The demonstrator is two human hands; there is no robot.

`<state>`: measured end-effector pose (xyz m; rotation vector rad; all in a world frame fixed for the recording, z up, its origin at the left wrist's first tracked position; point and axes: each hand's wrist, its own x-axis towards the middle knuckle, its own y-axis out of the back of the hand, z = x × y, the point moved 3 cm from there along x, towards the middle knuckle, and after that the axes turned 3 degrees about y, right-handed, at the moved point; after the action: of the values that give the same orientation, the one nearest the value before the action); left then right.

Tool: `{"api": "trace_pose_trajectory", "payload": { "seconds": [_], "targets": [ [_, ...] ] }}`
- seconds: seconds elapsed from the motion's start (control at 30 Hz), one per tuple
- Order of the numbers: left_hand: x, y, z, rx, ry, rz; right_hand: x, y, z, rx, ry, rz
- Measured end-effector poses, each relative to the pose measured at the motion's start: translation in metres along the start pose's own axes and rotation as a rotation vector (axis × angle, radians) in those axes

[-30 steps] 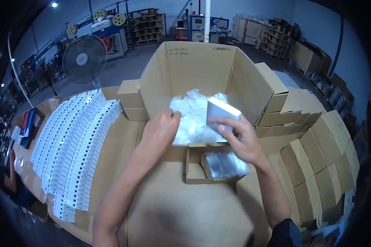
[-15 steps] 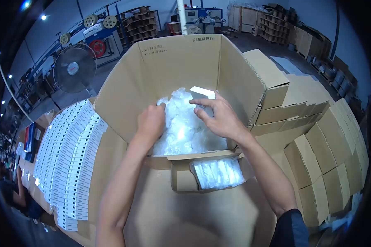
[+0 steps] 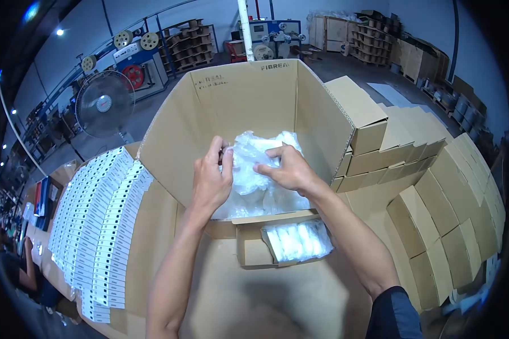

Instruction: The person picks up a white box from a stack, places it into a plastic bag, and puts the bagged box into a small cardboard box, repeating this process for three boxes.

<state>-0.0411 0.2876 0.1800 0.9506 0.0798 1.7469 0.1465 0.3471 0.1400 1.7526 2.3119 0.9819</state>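
Above the open end of a large cardboard carton (image 3: 249,107), both hands work at a clear plastic bag (image 3: 244,161). My left hand (image 3: 214,172) pinches the bag's left edge between thumb and fingers. From the other side, my right hand (image 3: 291,169) is closed, thumb and forefinger on a small white box (image 3: 261,145). Film covers most of that box, so how far it sits inside the bag cannot be made out. Beneath the hands, a heap of clear plastic bags (image 3: 266,203) fills the carton's bottom.
A small open cardboard box (image 3: 254,246) with several bagged white items (image 3: 300,240) stands in front of the carton. Rows of white boxes (image 3: 104,226) lie left; brown cardboard boxes (image 3: 430,226) are stacked right. A fan (image 3: 103,103) stands behind. Another person's arm (image 3: 28,265) shows far left.
My left hand has risen from the heap with a clear bag. The white box in my right hand has come down and left to meet it, and film now lies over it.
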Motion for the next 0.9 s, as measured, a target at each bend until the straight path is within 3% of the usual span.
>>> {"api": "trace_pose_trajectory", "payload": {
  "seconds": [0.03, 0.2, 0.23, 0.33, 0.37, 0.5, 0.6, 0.67, 0.73, 0.8, 0.9],
  "targets": [
    [0.001, -0.001, 0.002, -0.109, 0.138, -0.011, -0.002, 0.003, -0.002, -0.007, -0.017, -0.006],
    [0.021, -0.002, -0.019, 0.115, -0.029, 0.120, -0.007, 0.005, -0.001, -0.275, -0.007, -0.005],
    [0.024, -0.001, -0.021, 0.141, -0.087, 0.125, -0.006, 0.008, -0.003, -0.278, -0.095, -0.121],
    [0.030, 0.009, -0.014, 0.209, -0.174, 0.161, -0.006, 0.004, 0.018, -0.464, -0.130, -0.184],
    [0.034, 0.016, -0.010, 0.196, -0.194, 0.162, -0.007, -0.001, 0.026, -0.533, -0.103, -0.112],
    [0.026, 0.032, 0.017, 0.157, -0.256, 0.151, -0.009, 0.025, -0.009, -0.135, 0.016, 0.149],
    [0.012, 0.035, 0.035, 0.080, -0.345, 0.155, -0.029, 0.036, -0.067, 0.060, 0.100, -0.051],
    [0.000, 0.040, 0.048, 0.007, -0.366, 0.120, -0.041, 0.019, -0.071, -0.002, 0.141, -0.017],
    [-0.013, 0.051, 0.054, -0.083, -0.290, 0.124, -0.056, 0.010, -0.085, -0.049, 0.205, 0.045],
    [-0.030, 0.067, 0.053, -0.224, -0.149, 0.189, -0.078, 0.015, -0.094, 0.065, 0.098, 0.054],
    [-0.083, 0.072, 0.039, -0.733, 0.081, 0.230, -0.128, 0.009, -0.109, 0.035, 0.149, 0.273]
  ]
}}
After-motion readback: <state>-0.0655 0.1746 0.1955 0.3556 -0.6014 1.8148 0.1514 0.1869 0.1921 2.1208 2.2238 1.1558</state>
